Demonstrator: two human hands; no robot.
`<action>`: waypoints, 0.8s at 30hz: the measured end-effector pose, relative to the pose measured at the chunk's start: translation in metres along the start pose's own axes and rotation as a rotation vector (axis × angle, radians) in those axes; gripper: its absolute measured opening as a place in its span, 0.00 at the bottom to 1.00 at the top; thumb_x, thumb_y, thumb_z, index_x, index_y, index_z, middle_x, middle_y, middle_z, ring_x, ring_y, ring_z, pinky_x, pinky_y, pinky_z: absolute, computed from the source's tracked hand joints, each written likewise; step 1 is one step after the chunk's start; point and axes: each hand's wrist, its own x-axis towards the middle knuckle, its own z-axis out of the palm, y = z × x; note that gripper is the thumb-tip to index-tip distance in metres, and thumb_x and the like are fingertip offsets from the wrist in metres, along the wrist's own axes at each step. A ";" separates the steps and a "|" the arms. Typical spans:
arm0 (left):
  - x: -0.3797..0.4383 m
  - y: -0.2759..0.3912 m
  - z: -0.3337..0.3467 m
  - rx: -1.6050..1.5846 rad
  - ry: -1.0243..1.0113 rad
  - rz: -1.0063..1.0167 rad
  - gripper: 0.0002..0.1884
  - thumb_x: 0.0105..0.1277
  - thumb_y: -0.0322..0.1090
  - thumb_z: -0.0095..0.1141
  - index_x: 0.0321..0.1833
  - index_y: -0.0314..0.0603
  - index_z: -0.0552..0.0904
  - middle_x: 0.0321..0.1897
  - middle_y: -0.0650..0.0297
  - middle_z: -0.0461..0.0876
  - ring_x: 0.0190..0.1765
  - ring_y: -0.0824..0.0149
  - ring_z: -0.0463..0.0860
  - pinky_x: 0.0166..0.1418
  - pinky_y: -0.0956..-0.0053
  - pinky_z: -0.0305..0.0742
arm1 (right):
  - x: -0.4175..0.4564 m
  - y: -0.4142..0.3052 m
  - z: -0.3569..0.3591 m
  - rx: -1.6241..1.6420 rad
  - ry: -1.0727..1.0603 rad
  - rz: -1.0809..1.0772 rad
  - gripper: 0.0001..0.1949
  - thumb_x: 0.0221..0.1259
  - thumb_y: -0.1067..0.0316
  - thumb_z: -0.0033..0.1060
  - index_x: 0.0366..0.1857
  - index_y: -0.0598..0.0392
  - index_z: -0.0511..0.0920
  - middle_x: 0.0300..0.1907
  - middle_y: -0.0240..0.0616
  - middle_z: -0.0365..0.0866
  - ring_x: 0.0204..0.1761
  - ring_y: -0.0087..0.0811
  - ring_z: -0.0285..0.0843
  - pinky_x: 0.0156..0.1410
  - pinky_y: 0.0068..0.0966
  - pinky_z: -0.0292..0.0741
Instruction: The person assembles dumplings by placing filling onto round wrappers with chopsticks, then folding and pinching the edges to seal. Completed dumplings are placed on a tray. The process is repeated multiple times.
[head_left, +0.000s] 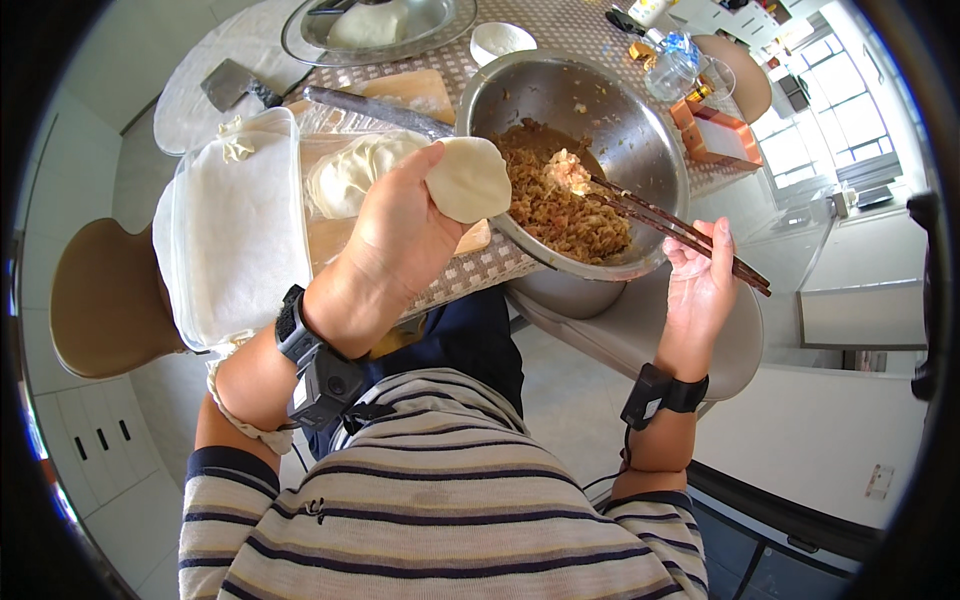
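A round dough wrapper (469, 180) lies across the fingers of my left hand (405, 225), its thumb pressing on the left edge. My right hand (701, 274) grips a pair of dark wooden chopsticks (694, 238). Their tips hold a clump of minced filling (568, 172) above the large steel bowl (660, 157), which contains more chopped filling (559, 221). Behind my left hand, a stack of pale dough wrappers (360, 172) rests on a wooden board (420, 90). A floured rolling pin (375, 111) lies across the board, its right end near the bowl.
Left of the board is a plastic container (240, 247) with dough scraps (238, 148) at its rim. Farther back are a cleaver (232, 86), a glass lid (379, 58) and a small white bowl (502, 41). An orange box (716, 135) and jars stand right of the steel bowl.
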 end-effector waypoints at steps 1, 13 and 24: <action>0.000 -0.001 0.000 -0.010 -0.008 -0.011 0.20 0.78 0.38 0.37 0.60 0.24 0.68 0.56 0.51 0.76 0.60 0.59 0.77 0.66 0.64 0.73 | 0.000 0.000 -0.001 0.059 -0.021 0.020 0.14 0.71 0.59 0.56 0.36 0.62 0.79 0.28 0.42 0.82 0.27 0.36 0.82 0.37 0.30 0.82; -0.009 -0.007 0.018 0.013 -0.066 -0.122 0.25 0.81 0.42 0.24 0.68 0.28 0.61 0.64 0.47 0.69 0.64 0.52 0.75 0.67 0.58 0.75 | -0.022 0.002 0.028 -0.029 -0.144 -0.061 0.16 0.73 0.58 0.50 0.37 0.63 0.77 0.36 0.41 0.78 0.31 0.37 0.82 0.38 0.32 0.84; -0.013 -0.001 0.015 0.046 -0.098 -0.146 0.25 0.81 0.44 0.23 0.67 0.31 0.65 0.62 0.50 0.73 0.63 0.55 0.76 0.68 0.58 0.74 | -0.045 -0.008 0.032 -0.581 -0.806 -0.918 0.21 0.58 0.48 0.65 0.33 0.60 0.84 0.31 0.39 0.81 0.30 0.37 0.84 0.33 0.28 0.80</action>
